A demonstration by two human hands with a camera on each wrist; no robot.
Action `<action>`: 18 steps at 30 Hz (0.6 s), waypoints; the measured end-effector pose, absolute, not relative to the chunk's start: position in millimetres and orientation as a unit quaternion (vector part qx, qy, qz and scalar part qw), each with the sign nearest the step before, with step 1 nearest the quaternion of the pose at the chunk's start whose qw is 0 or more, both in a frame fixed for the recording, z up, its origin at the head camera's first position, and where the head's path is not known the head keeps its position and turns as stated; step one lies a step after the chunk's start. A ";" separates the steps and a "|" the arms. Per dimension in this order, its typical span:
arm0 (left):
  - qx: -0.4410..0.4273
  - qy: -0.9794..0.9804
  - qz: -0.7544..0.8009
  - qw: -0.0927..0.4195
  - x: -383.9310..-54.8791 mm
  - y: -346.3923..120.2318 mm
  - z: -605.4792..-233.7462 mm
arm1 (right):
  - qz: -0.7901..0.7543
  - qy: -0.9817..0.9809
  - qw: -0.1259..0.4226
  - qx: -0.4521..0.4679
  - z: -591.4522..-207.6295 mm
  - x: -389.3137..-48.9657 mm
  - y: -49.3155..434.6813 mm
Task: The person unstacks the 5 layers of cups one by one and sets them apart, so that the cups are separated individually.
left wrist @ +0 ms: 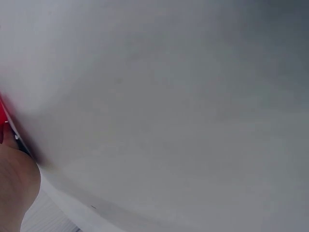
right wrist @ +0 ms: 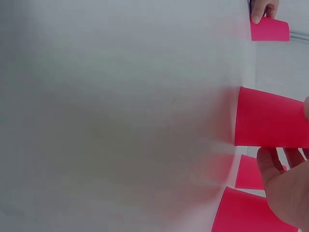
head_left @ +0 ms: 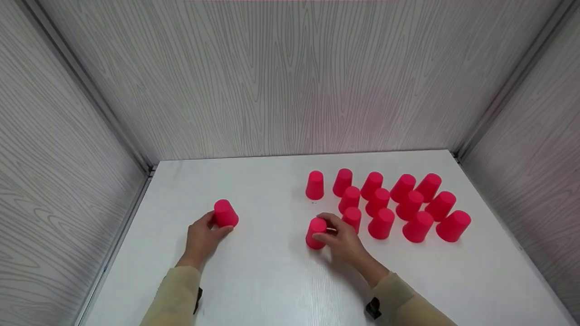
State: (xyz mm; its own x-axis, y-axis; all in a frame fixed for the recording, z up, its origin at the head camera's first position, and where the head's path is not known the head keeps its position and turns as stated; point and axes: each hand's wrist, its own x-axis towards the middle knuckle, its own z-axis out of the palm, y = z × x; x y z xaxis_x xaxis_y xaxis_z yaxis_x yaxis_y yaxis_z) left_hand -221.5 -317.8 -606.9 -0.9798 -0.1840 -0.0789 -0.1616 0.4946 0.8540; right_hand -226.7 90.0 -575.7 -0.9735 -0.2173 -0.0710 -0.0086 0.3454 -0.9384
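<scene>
On the left side of the white table, my left hand (head_left: 202, 236) grips a pink-red cup (head_left: 226, 213) that stands upside down, thumb on its near side and fingers behind. Nearer the middle, my right hand (head_left: 342, 237) holds a second upside-down cup (head_left: 316, 233) between thumb and fingers, close to its top. In the right wrist view that cup (right wrist: 270, 118) has its wide rim right at the table, and my left hand with its cup shows beyond. Only a sliver of the left cup (left wrist: 2, 113) appears in the left wrist view, beside the hand.
Several more upside-down cups (head_left: 381, 223) stand in staggered rows on the right of the table. A single cup (head_left: 315, 185) stands at the left end of the back row. Wood-grain panels (head_left: 281, 81) enclose the table (head_left: 263, 280) at the back and both sides.
</scene>
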 end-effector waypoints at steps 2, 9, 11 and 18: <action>0.098 -0.868 -0.487 0.018 -222.2 -317.2 -607.7 | -0.564 0.818 0.087 -0.072 -577.1 -225.4 92.0; 0.113 -0.855 -0.506 -0.003 -222.1 -315.2 -606.7 | -0.555 0.825 0.085 -0.070 -580.3 -222.8 97.3; 0.112 -0.855 -0.506 -0.005 -222.2 -315.2 -605.6 | -0.551 0.827 0.081 -0.074 -580.7 -221.9 99.0; 0.109 -0.861 -0.497 -0.013 -221.4 -316.1 -599.7 | -0.556 0.821 0.081 -0.097 -582.5 -222.1 100.1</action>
State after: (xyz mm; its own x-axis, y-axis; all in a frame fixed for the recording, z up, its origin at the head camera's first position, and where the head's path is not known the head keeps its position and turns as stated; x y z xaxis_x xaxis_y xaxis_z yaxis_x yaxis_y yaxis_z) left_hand -221.4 -316.1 -599.7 -0.9759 -0.1744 -0.1313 -0.2008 0.4820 0.8528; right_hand -222.1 100.1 -582.5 -0.9680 -0.2498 -0.0238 -0.0704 0.3616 -0.9297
